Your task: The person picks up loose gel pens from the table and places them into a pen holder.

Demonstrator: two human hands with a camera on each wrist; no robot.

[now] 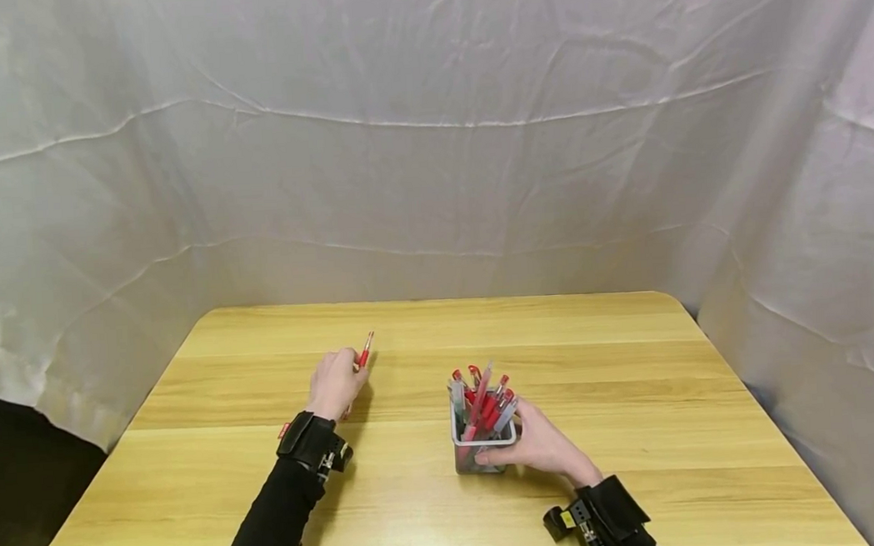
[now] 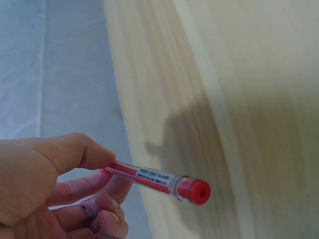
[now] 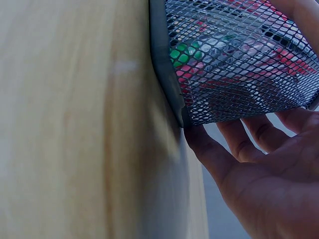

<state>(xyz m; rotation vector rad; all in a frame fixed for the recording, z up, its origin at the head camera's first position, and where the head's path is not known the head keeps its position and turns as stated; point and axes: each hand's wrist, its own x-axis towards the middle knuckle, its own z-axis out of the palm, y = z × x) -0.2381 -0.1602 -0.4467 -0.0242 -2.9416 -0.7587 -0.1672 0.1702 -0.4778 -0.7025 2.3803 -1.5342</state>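
Note:
My left hand [image 1: 336,385] pinches a red gel pen [image 1: 365,351] between thumb and fingers, raised over the left part of the table. In the left wrist view the pen [image 2: 154,178] has a clear barrel with a printed label and a red end plug. My right hand [image 1: 541,446] grips a mesh pen holder [image 1: 467,461] from its right side, thumb across the near face. Several red and clear pens [image 1: 483,408] stand in the holder, leaning different ways. Through the mesh [image 3: 234,102] in the right wrist view, red and green pen parts show.
The wooden table [image 1: 600,363] has rounded far corners. Pale fabric [image 1: 431,181] hangs behind it and along both sides. A dark area [image 1: 21,474] lies beyond the table's left edge.

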